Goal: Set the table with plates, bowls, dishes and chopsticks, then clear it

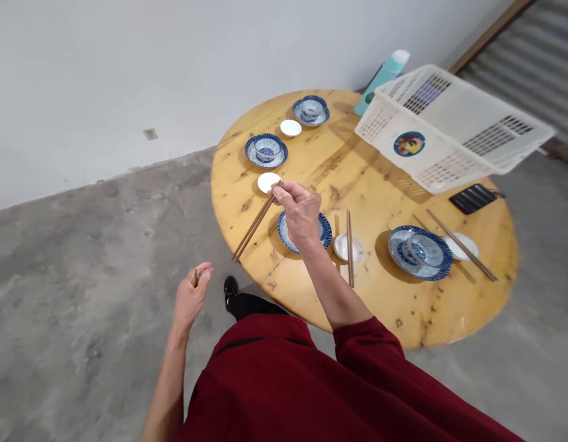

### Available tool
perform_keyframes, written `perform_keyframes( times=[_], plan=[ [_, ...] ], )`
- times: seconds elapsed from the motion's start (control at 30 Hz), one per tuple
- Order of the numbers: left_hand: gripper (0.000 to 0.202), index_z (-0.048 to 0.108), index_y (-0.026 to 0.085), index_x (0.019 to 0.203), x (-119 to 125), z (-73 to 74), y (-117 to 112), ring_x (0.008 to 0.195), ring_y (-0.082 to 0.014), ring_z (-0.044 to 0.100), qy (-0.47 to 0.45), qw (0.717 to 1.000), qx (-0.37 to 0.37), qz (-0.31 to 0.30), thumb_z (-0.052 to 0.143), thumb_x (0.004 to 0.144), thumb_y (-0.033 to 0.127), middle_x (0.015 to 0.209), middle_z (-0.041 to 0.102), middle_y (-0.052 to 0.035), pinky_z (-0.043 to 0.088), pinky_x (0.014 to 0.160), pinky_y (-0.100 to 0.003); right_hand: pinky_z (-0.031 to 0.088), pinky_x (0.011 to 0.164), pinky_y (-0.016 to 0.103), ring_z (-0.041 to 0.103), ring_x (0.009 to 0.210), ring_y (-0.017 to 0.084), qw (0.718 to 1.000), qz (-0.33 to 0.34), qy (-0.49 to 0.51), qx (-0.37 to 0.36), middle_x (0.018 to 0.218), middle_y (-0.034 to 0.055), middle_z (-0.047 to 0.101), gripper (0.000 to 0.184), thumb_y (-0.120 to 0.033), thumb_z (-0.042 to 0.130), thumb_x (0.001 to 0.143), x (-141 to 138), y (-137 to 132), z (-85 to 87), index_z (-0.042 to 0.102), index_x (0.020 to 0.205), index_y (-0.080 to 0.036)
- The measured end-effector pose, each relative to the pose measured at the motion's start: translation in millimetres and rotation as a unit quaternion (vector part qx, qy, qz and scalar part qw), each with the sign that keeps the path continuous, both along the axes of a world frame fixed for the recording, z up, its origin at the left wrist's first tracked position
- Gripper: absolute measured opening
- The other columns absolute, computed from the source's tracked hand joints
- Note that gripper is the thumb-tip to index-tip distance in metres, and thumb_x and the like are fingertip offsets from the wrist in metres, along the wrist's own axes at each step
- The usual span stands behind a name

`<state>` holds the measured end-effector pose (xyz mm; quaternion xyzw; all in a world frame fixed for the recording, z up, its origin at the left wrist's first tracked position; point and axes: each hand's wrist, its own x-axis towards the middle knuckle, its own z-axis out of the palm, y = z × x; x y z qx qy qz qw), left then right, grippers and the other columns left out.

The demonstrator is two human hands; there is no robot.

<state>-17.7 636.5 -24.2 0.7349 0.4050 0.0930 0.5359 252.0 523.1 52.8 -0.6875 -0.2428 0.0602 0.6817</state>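
R hand [302, 212] grips chopstick pair [256, 232] over worktop's [320, 153] L edge, L hand [190, 298] past it clutches brown item [194, 279], & 2 white saucers [341, 248] have sticks [462, 245] across, 2 don't, so prob ½ done.

We find even, fairly bright indoor light. Soft shadows from the right-hand plate [397, 260] and basket [449, 138] fall toward the left edge of the table [373, 196]. We note mild glare at the near edge, slightly soft held chopsticks [256, 224], and wide-angle stretching at the frame's borders.
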Motion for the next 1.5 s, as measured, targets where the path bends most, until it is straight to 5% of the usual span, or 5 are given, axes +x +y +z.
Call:
perform_keyframes(
  times=[0.2,0.47,0.87,1.33,1.5],
  plan=[
    [0.054,0.066,0.015,0.124,32,2.6,53,0.094,-0.0213,0.069,0.029,0.998,-0.055,-0.009,0.054,0.089,0.054,0.119,0.074,-0.0125,0.053,0.08,-0.03,0.058,0.085,0.032,0.067,0.094,0.017,0.993,-0.084,-0.075,-0.038,0.093,0.0034,0.069,0.027,-0.046,0.058,0.096,26,32,-6.7,0.072,0.097,-0.022],
    [0.048,0.068,0.017,0.125,85,-1.7,85,0.091,-0.0187,0.068,0.042,0.994,-0.071,-0.071,0.054,0.093,0.049,0.114,0.075,-0.0091,0.053,0.083,-0.029,0.06,0.089,0.037,0.069,0.097,0.018,0.965,-0.112,-0.193,-0.136,0.097,0.0048,0.071,0.024,-0.039,0.054,0.101,31,36,-23.6,0.071,0.102,-0.021],
    [0.046,0.072,0.018,0.121,174,-21.2,133,0.113,-0.0235,0.069,0.004,0.961,-0.051,-0.272,0.055,0.095,0.052,0.119,0.075,-0.0101,0.051,0.1,-0.033,0.055,0.077,0.03,0.07,0.083,0.016,0.93,-0.188,-0.254,-0.191,0.088,0.0037,0.074,0.017,-0.026,0.055,0.1,4,44,-6.8,0.07,0.093,-0.022],
    [0.043,0.072,0.026,0.123,261,5.2,248,0.118,-0.0224,0.066,-0.023,0.83,0.076,-0.551,0.045,0.098,0.048,0.126,0.073,-0.0042,0.048,0.097,-0.03,0.055,0.075,0.029,0.063,0.073,0.013,0.929,-0.364,0.07,0.002,0.085,0.0031,0.072,0.024,-0.045,0.071,0.086,40,125,-9.9,0.074,0.089,-0.021],
    [0.044,0.077,0.023,0.101,265,-6.7,268,0.081,-0.0191,0.068,0.028,0.788,0.015,-0.615,0.042,0.098,0.05,0.086,0.076,-0.002,0.046,0.076,-0.027,0.051,0.066,0.023,0.056,0.065,0.008,0.898,-0.394,0.177,0.086,0.085,0.0032,0.072,0.026,-0.042,0.08,0.074,61,131,-28.1,0.073,0.084,-0.019]
  ],
)
